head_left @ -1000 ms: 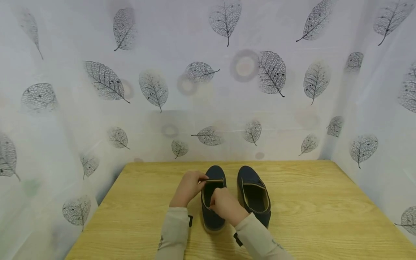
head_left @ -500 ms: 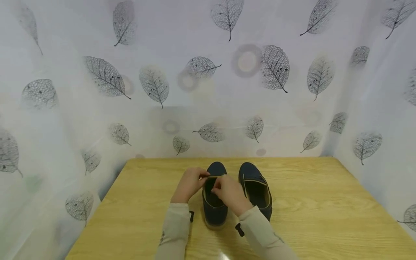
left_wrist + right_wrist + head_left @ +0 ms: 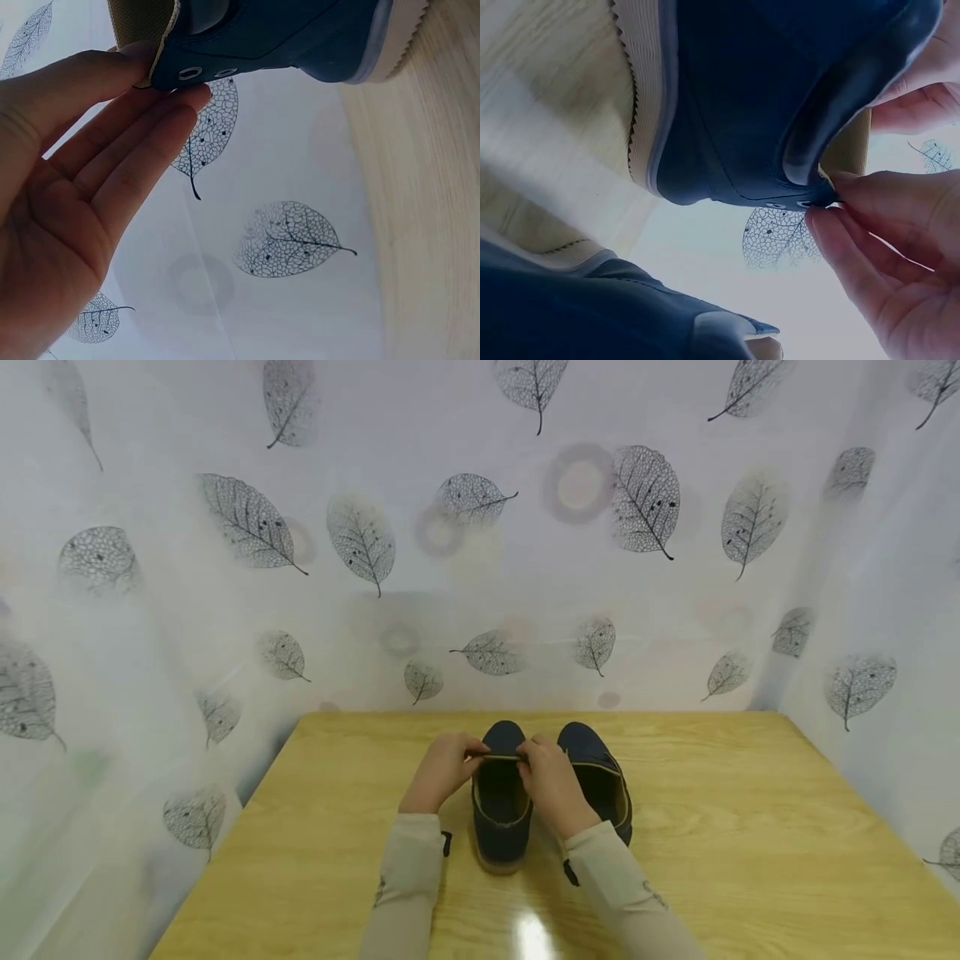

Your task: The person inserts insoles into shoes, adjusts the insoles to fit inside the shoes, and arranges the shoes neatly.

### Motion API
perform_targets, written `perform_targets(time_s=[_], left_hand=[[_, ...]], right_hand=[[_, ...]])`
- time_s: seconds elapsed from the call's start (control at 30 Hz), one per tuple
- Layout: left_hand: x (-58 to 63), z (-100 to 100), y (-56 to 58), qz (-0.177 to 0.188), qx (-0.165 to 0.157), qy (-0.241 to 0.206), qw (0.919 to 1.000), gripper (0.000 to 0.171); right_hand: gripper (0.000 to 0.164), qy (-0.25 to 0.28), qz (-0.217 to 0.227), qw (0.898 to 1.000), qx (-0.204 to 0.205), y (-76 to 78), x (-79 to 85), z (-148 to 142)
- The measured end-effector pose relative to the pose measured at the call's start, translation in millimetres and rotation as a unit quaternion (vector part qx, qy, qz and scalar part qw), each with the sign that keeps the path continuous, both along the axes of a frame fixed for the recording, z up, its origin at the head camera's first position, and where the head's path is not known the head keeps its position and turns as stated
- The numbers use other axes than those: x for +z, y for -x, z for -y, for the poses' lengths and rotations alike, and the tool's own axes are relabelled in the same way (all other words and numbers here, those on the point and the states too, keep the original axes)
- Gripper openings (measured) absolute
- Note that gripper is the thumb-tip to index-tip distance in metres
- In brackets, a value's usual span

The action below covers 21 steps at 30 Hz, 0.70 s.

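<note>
A dark navy slip-on shoe [image 3: 501, 839] stands toe-away on the table between both hands. My left hand [image 3: 441, 770] pinches the left corner of its tongue; in the left wrist view, the thumb [image 3: 90, 75] lies on the tan lining, fingers beneath, near two metal eyelets [image 3: 190, 73]. The tongue's right corner is pinched by my right hand [image 3: 553, 783], thumb against fingertips in the right wrist view. Between them the tongue edge stretches straight across the opening. A matching shoe [image 3: 588, 743] stands to the right, partly hidden behind the right hand and forearm.
The light wood table [image 3: 720, 827] extends to both sides of the shoes. Behind it hangs a pale curtain [image 3: 480, 568] with grey leaf prints, which also runs along both sides. Beige sleeves [image 3: 408, 868] with dark straps cover the forearms.
My right hand has come up from inside the shoe opening to the right corner of the tongue and now pinches it. The left hand keeps its pinch. The view has tilted slightly down.
</note>
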<state>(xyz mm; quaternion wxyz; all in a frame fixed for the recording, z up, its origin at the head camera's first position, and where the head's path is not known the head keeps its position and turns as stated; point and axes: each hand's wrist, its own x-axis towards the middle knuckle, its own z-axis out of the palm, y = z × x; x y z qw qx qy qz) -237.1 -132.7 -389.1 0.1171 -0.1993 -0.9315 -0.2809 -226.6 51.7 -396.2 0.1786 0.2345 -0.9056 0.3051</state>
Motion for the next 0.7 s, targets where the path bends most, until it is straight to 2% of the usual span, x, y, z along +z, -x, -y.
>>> perform_targets(time_s=[0.27, 0.7], left_hand=[[1.7, -0.4, 1.1, 0.02, 0.001, -0.001, 0.9998, 0.018], [2.3, -1.8, 0.6, 0.032, 0.002, 0.01, 0.9994, 0.017]], right_hand=[[0.005, -0.002, 0.004, 1.0, -0.001, 1.0, -1.3, 0.8], [0.005, -0.006, 0.025, 1.0, 0.002, -0.8, -1.4, -1.3]])
